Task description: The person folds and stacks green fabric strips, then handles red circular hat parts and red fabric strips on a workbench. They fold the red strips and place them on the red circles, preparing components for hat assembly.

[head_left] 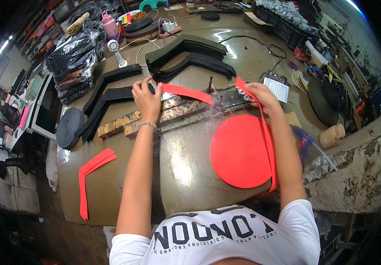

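My left hand (146, 100) pinches one end of a short red webbing strip (186, 92), which stretches rightward above the scorched wooden bars. The strip's far end lies near a small dark upright metal fitting (210, 84) on the bars. My right hand (264, 98) is closed on the free end of red webbing that runs down to a large coiled red webbing roll (239, 152). The roll lies flat on the table in front of me, at right. A few cut red strips (94, 164), bent at an angle, lie at the left of the table.
Stacks of black strips (111, 95) and olive strips (186, 46) lie beyond the wooden bars (128, 123). A dark grey roll (70, 128) sits at left. A small white fan (117, 54), a power strip (170, 30) and a black cable (261, 44) are farther back.
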`<action>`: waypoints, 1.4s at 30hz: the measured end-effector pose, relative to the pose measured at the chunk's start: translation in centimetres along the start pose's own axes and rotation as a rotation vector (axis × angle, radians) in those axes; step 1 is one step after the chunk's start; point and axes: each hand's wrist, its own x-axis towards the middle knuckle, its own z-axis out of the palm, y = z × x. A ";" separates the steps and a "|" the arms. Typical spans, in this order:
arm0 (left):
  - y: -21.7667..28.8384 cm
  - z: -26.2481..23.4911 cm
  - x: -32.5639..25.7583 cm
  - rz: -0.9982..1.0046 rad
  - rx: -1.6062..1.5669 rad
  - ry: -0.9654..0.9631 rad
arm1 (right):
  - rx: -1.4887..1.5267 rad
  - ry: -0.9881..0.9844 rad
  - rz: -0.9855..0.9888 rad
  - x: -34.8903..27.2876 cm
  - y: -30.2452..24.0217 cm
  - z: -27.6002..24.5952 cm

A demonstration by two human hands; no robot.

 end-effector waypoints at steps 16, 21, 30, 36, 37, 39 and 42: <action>4.0 -13.5 -9.3 0.251 -0.163 -0.413 | -0.531 0.102 -0.649 -13.9 4.6 13.2; 1.3 -15.8 -13.6 -0.173 -0.069 -0.605 | -0.609 -0.189 -0.362 -13.9 6.2 18.1; 0.4 -15.2 -15.1 -0.255 -0.159 -0.560 | -0.630 -0.217 -0.321 -12.3 8.2 21.2; 0.2 -15.3 -15.0 -0.259 -0.168 -0.549 | -0.687 -0.231 -0.330 -11.8 8.2 21.4; 0.2 -15.3 -15.0 -0.258 -0.178 -0.547 | -0.714 -0.228 -0.344 -11.8 8.1 21.4; 0.1 -15.3 -15.0 -0.274 -0.194 -0.549 | -0.727 -0.234 -0.301 -11.8 7.8 21.4; 0.0 -15.3 -15.0 -0.282 -0.200 -0.555 | -0.714 -0.234 -0.294 -11.9 7.7 21.4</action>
